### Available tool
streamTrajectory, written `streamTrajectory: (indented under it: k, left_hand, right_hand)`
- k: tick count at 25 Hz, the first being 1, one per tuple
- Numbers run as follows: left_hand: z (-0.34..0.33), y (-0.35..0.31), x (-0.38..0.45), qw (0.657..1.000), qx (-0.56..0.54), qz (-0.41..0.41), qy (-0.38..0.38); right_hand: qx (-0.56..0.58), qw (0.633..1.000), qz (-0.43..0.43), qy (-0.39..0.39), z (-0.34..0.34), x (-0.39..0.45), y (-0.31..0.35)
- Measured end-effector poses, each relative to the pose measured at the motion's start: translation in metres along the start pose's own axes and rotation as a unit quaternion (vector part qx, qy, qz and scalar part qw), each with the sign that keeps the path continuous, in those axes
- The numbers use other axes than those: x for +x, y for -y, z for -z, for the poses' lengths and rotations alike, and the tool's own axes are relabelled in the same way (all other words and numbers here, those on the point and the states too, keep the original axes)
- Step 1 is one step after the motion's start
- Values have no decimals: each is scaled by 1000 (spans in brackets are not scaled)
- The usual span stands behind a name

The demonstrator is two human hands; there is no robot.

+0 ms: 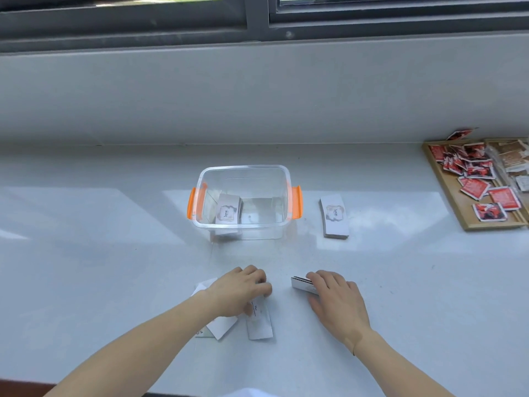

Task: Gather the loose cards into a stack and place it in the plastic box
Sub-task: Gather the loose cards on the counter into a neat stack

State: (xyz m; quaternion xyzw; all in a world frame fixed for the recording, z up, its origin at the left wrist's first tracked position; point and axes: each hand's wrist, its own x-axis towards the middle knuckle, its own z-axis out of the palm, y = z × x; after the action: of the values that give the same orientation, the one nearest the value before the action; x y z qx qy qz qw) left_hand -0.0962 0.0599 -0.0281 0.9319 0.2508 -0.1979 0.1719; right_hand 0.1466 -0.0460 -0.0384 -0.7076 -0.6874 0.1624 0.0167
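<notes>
Card [227, 212] in plastic box [243, 196], outside stack [334, 216]: both read "love".

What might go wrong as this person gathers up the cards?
The right hand pinches a small stack by its edge; loosely held, it could fan out or drop. The loose cards under the left hand lie flat on the smooth counter, so some may slide away or be left behind.
</notes>
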Motion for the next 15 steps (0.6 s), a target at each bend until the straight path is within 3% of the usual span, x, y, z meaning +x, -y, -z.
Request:
streamTrajectory:
  k: [2,5,9,11,15]
  left_hand:
    - [3,5,-4,994,-92,55,-25]
    - [9,13,-7,954,-226,174,-90]
    - [9,5,1,900,-252,272,-230]
    - [6,-7,10,892,-267,268,-248]
    - [4,-35,30,914,-285,185,-222]
  right_hand:
    - [-4,1000,1,-9,0,-1,1]
    - [-6,1000,4,-10,-1,-1,1]
    - [-5,1000,2,-4,-3,-2,1]
    - [-8,1000,3,-12,-2,-4,1]
    - [-12,999,17,-47,1,-7,4]
